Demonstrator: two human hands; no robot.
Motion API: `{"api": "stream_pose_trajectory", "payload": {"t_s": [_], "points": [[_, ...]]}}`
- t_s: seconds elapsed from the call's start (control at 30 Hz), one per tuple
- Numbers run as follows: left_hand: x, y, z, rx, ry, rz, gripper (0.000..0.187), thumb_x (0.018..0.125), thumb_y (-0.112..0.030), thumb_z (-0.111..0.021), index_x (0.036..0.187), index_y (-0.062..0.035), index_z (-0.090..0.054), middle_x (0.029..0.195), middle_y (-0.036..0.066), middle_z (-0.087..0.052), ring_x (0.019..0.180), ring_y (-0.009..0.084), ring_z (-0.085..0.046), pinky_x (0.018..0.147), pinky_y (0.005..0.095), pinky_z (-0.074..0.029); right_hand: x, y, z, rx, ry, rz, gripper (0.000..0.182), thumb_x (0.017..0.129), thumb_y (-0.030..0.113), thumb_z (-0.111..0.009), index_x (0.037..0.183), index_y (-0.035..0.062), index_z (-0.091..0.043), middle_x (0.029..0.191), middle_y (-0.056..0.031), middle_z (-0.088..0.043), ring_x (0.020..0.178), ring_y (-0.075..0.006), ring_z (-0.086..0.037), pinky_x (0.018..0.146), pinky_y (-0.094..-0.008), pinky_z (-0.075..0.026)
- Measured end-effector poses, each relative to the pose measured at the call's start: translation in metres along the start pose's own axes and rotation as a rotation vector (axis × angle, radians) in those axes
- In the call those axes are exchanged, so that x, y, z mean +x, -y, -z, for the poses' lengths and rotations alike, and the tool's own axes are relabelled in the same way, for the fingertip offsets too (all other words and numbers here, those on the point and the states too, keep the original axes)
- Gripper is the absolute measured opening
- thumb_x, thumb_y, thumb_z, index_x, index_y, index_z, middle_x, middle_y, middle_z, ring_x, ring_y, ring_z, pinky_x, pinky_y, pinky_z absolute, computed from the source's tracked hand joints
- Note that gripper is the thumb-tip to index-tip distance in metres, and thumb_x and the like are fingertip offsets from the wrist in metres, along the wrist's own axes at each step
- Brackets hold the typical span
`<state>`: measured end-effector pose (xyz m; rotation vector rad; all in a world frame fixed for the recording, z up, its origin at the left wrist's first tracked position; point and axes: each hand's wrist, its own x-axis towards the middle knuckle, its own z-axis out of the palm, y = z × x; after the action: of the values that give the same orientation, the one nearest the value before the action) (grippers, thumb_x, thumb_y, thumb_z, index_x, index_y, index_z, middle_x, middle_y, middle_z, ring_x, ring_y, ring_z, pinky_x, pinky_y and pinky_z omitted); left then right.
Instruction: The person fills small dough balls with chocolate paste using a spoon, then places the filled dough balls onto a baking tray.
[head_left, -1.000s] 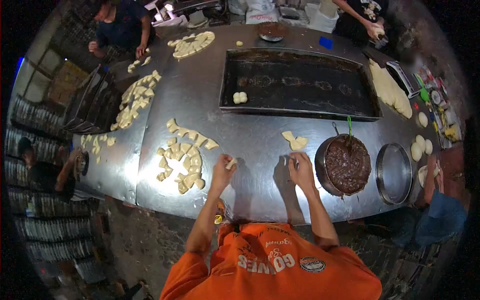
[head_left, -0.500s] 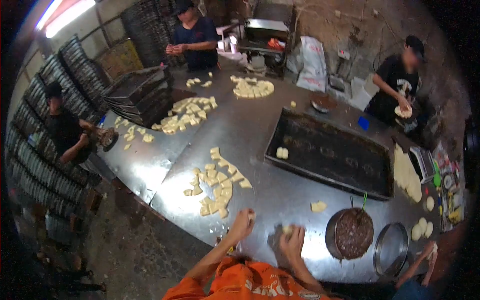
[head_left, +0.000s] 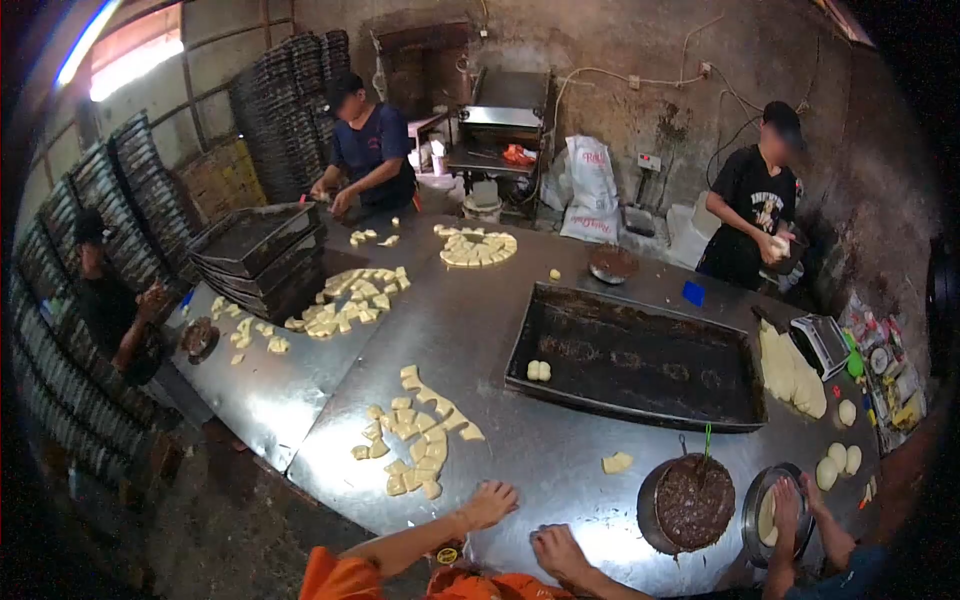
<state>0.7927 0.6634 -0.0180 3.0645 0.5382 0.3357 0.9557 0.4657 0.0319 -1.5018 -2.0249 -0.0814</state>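
Near the front edge of the metal table (head_left: 400, 340), my left hand (head_left: 490, 505) is palm down with its fingers curled inward. Lower and to the right, my right hand (head_left: 560, 553) is cupped against the tabletop. Whatever lies under either palm is hidden. Cut dough pieces (head_left: 430, 450) spread in a curved cluster beyond my left hand. A flat scrap of dough (head_left: 617, 462) lies up and right of my right hand, beside a round pot of brown filling (head_left: 695, 500).
A black tray (head_left: 640, 360) holds a small dough group (head_left: 538, 371). Stacked trays (head_left: 262, 250) and more dough pieces (head_left: 350, 300) are at the left. Three people stand around the table; at the lower right, a co-worker's hands (head_left: 790, 510) press dough in a round pan (head_left: 750, 515).
The view has tilted up. Both my hands are lower on the tabletop, and the dough seen in my right hand is now hidden. The co-worker's hands have moved over the round pan, which now holds dough.
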Motion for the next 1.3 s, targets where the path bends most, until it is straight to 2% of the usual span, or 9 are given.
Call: {"api": "stream_pose_trajectory", "payload": {"t_s": [0.17, 0.33, 0.5, 0.7, 0.73, 0.83, 1.07, 1.17, 1.3], "points": [[0.047, 0.014, 0.000, -0.093, -0.056, 0.388, 0.033, 0.094, -0.032, -0.053, 0.113, -0.0054, -0.058, 0.110, 0.014, -0.054, 0.101, 0.0354, -0.050, 0.084, 0.0486, -0.040, 0.033, -0.003, -0.023, -0.189, -0.017, -0.211, 0.007, 0.086, 0.003, -0.058, 0.090, -0.0030, -0.057, 0.090, -0.0197, -0.055, 0.083, -0.0353, -0.051, 0.074, -0.0479, -0.041], [-0.001, 0.001, -0.018, -0.191, -0.086, 0.026, 0.031, 0.093, -0.033, -0.054, 0.107, -0.0058, -0.058, 0.108, 0.015, -0.054, 0.100, 0.0344, -0.050, 0.081, 0.0503, -0.041, -0.003, 0.000, -0.031, -0.008, 0.051, -0.047, 0.009, 0.082, 0.010, -0.060, 0.081, 0.0016, -0.056, 0.089, -0.0176, -0.055, 0.085, -0.0341, -0.053, 0.077, -0.0499, -0.042], [0.029, 0.035, -0.007, -0.120, -0.067, 0.347, 0.032, 0.093, -0.033, -0.055, 0.111, -0.0063, -0.058, 0.110, 0.015, -0.054, 0.102, 0.0367, -0.050, 0.082, 0.0512, -0.042, 0.016, -0.048, -0.055, -0.175, -0.047, -0.374, 0.011, 0.087, 0.010, -0.060, 0.090, -0.0005, -0.058, 0.091, -0.0185, -0.055, 0.088, -0.0366, -0.051, 0.079, -0.0498, -0.041], [-0.009, 0.007, -0.024, -0.209, -0.156, 0.063, 0.031, 0.095, -0.034, -0.053, 0.108, -0.0069, -0.059, 0.107, 0.015, -0.055, 0.102, 0.0368, -0.051, 0.081, 0.0513, -0.042, -0.001, -0.003, -0.027, 0.117, -0.072, -0.167, 0.006, 0.086, 0.005, -0.058, 0.084, -0.0004, -0.057, 0.091, -0.0197, -0.056, 0.083, -0.0351, -0.052, 0.074, -0.0503, -0.042], [-0.007, 0.018, -0.006, -0.055, -0.061, 0.123, 0.031, 0.095, -0.034, -0.054, 0.109, -0.0064, -0.058, 0.108, 0.016, -0.054, 0.103, 0.0372, -0.050, 0.081, 0.0514, -0.042, -0.021, -0.031, -0.042, -0.077, 0.109, -0.164, 0.007, 0.085, 0.006, -0.057, 0.085, -0.0009, -0.058, 0.091, -0.0177, -0.057, 0.080, -0.0350, -0.052, 0.071, -0.0515, -0.042], [0.036, 0.025, -0.002, -0.101, -0.019, 0.333, 0.033, 0.095, -0.034, -0.053, 0.115, -0.0080, -0.057, 0.112, 0.016, -0.055, 0.105, 0.0380, -0.049, 0.081, 0.0522, -0.042, 0.015, -0.044, -0.055, -0.162, -0.049, -0.351, 0.011, 0.087, 0.009, -0.056, 0.089, -0.0020, -0.058, 0.095, -0.0200, -0.055, 0.087, -0.0351, -0.050, 0.079, -0.0487, -0.041], [0.007, 0.014, -0.006, -0.049, -0.025, 0.135, 0.029, 0.094, -0.030, -0.055, 0.110, -0.0064, -0.057, 0.113, 0.016, -0.054, 0.104, 0.0368, -0.049, 0.082, 0.0516, -0.042, -0.005, -0.015, -0.025, -0.201, 0.080, -0.073, 0.014, 0.084, 0.002, -0.060, 0.096, -0.0047, -0.060, 0.091, -0.0153, -0.053, 0.087, -0.0306, -0.050, 0.076, -0.0471, -0.042], [0.044, 0.028, -0.008, -0.182, -0.001, 0.394, 0.031, 0.094, -0.031, -0.055, 0.115, -0.0085, -0.058, 0.114, 0.015, -0.054, 0.106, 0.0370, -0.049, 0.085, 0.0531, -0.042, 0.013, -0.025, -0.052, -0.228, 0.017, -0.406, 0.015, 0.088, 0.006, -0.055, 0.100, -0.0026, -0.060, 0.092, -0.0172, -0.054, 0.089, -0.0316, -0.051, 0.082, -0.0454, -0.041], [0.039, 0.004, -0.042, -0.153, -0.086, 0.260, 0.030, 0.095, -0.031, -0.054, 0.114, -0.0084, -0.058, 0.114, 0.016, -0.053, 0.106, 0.0360, -0.050, 0.086, 0.0533, -0.041, 0.006, 0.003, -0.044, -0.079, 0.052, -0.339, 0.016, 0.088, 0.007, -0.053, 0.098, -0.0030, -0.060, 0.094, -0.0201, -0.056, 0.091, -0.0339, -0.052, 0.084, -0.0465, -0.041]]}}
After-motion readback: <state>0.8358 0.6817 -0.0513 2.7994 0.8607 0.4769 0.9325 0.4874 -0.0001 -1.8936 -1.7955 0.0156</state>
